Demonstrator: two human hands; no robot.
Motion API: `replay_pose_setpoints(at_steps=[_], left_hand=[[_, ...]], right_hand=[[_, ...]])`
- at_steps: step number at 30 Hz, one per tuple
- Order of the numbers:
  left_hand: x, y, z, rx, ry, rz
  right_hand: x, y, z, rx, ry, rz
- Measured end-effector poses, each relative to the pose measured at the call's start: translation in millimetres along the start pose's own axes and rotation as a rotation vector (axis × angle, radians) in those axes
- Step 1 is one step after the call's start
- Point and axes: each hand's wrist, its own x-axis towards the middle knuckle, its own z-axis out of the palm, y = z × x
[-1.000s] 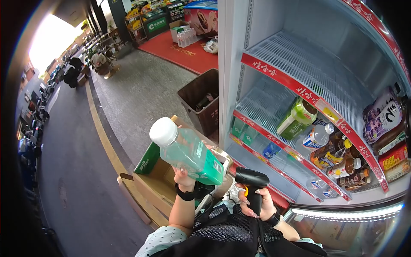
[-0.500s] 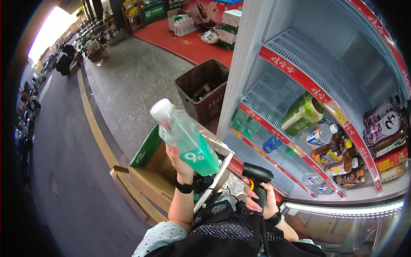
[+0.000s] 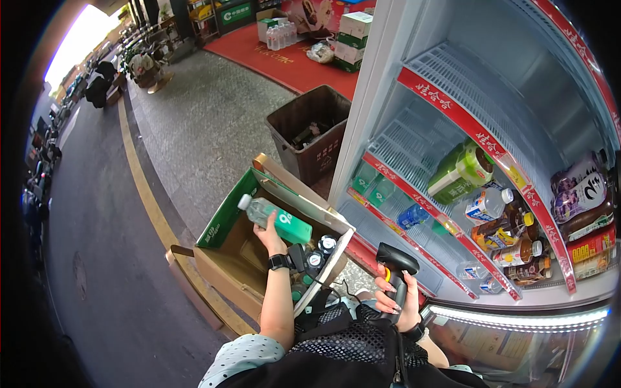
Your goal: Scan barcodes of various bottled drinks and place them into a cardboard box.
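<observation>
- The drinks fridge point(image 3: 375, 61) is the largest thing near us, at 2 o'clock from the left grip; bottles lie on its shelves, two green-labelled plastic bottles point(image 3: 383, 192) among them.
- Next comes the open cardboard box point(image 3: 220, 278), right around the left grip, with its green printed side at 10 o'clock. More of its inside shows now that the bottle has come down from in front of us.
- The brown waste bin point(image 3: 317, 161) sits at 1 o'clock, just beyond the box, with some litter inside.
- Our main thing, the clear plastic bottle with the green label point(image 3: 292, 226), has just changed place: half a second ago we held it raised above the box, and now it is down at the box's opening, tilted, cap towards 10 o'clock and base towards 4. We cannot tell whether it touches the bottom. We judge the lowering largely done and the release not.
- The left grip point(image 3: 269, 234) is closed around that bottle.
- The black handheld scanner point(image 3: 396, 258) is at 3 o'clock, outside the box; the right grip point(image 3: 398, 301) is wrapped around its handle, much as before.
- Smallest, the round bottle tops point(image 3: 327, 243) in the box, near 4 o'clock, lie close to the bottle's base.
</observation>
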Motion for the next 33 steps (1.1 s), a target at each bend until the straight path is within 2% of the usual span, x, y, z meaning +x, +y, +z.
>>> replay_pose_setpoints(at_steps=[2,4,5,6,9,11,12,14,15,20,23,24,26,27,30,32,33], left_hand=[[2.9,-14.9,-4.9,-0.095,-0.023,-0.171],[2.9,-30.7,-8.7,0.014,-0.104,-0.244],[-1.7,-29.9,-5.0,0.222,-0.142,-0.175],[-8.4,-20.4,2.9,0.238,-0.215,-0.149],[11.7,-40.7,-4.9,0.235,-0.260,-0.184],[17.6,-53.4,-18.3,0.475,-0.393,-0.024],[16.8,-58.8,-26.8,0.733,-0.425,-0.006],[16.9,-91.7,-50.1,0.916,-0.503,0.079],[20.4,-110.5,-58.9,0.873,-0.483,0.052],[18.4,-105.0,-48.2,0.995,-0.586,-0.051],[12.9,-88.2,-40.0,0.922,-0.701,-0.323],[15.2,-91.5,-41.6,0.926,-0.700,-0.323],[17.6,-90.6,-39.9,0.847,-0.921,-0.539],[15.7,-84.8,-36.8,0.795,-0.991,-0.537],[13.7,-84.1,-41.0,0.914,-0.941,-0.543],[11.6,-77.5,-37.1,0.880,-0.959,-0.596],[6.5,-73.1,-34.1,0.855,-0.926,-0.499]], right_hand=[[2.0,0.8,-0.8,0.015,0.011,0.004],[4.3,-0.3,-1.3,0.019,0.008,0.009],[5.5,-1.0,-2.7,0.021,0.000,0.019],[6.1,-1.2,-2.2,0.023,0.000,0.020],[7.3,-2.1,-1.6,0.012,0.009,0.019],[7.8,-4.5,-5.2,0.030,0.035,0.010],[8.7,-6.7,-7.0,0.031,0.034,0.011],[11.1,-9.9,-10.2,0.019,0.026,-0.013],[12.6,-10.5,-8.7,0.019,0.036,-0.022],[18.2,-14.9,-12.9,0.016,0.072,-0.005],[22.3,-16.7,-15.5,0.026,0.079,0.009],[23.4,-17.7,-16.2,0.025,0.086,0.011],[25.7,-19.1,-17.1,0.030,0.090,0.011],[26.7,-20.1,-17.3,0.021,0.099,0.011],[28.3,-23.7,-19.5,-0.001,0.120,0.012],[29.2,-27.2,-20.3,-0.016,0.115,0.021],[29.6,-27.9,-20.1,-0.022,0.113,0.021]])
